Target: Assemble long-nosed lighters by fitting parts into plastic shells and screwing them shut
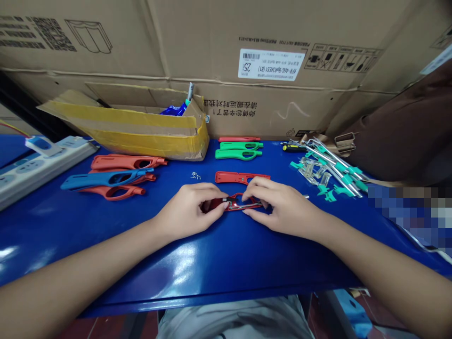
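Observation:
A red lighter shell half (241, 206) lies in front of me, its hollow side up, with a thin wire and small parts inside. My left hand (189, 209) pinches its left end between thumb and fingers, hiding that end. At its right end, the curled fingers and thumb of my right hand (286, 206) close around the shell. A metal tip (305, 196) shows just beyond the right fingers. Directly behind, another red shell half (229, 177) rests on the blue table, partly covered by my right hand. Tiny white pieces (195, 176) sit to its left.
Red and blue shells (102, 180) lie at left, green shells (235, 154) at the back. Metal tubes with teal parts (339, 167) and a yellow-black tool (294, 148) are at right. A taped carton (141, 139) and a power strip (38, 165) stand left. Cardboard walls the back.

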`<state>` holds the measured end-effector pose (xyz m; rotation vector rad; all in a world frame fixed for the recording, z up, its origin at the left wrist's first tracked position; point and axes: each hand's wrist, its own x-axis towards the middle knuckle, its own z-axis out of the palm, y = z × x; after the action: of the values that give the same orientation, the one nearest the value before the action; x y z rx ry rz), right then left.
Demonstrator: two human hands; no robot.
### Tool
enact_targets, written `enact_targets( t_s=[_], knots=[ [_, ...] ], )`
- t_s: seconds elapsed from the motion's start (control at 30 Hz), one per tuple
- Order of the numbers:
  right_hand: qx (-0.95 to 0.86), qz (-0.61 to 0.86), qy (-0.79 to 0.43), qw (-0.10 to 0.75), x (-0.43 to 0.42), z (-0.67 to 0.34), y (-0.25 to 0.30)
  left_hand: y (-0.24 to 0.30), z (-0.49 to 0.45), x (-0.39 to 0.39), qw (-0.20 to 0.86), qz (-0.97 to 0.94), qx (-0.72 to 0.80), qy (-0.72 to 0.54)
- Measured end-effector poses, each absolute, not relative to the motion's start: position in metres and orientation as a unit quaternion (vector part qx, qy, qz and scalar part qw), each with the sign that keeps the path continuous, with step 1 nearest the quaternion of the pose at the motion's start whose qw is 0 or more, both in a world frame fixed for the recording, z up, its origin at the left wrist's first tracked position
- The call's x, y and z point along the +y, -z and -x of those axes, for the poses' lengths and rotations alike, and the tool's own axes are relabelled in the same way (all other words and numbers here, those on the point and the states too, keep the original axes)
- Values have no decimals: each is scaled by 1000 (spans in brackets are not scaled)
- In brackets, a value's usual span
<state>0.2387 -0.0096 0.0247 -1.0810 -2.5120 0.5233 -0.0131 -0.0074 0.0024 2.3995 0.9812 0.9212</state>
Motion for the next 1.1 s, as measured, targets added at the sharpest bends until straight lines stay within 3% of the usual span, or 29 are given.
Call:
enact_targets(
  t_s=[0.27, 0.9, 1.1],
  knots=[
    [-895, 317, -167, 265, 2, -229, -7, -2, 13, -6, 198, -859, 330, -336],
    [-932, 280, -40, 227, 6, -231, -1, -3, 12, -9, 192, -878, 322, -298],
    [-939, 275, -13, 206, 5, -233, -5, -6, 13, -14, 118, -915, 319, -217]
  ],
)
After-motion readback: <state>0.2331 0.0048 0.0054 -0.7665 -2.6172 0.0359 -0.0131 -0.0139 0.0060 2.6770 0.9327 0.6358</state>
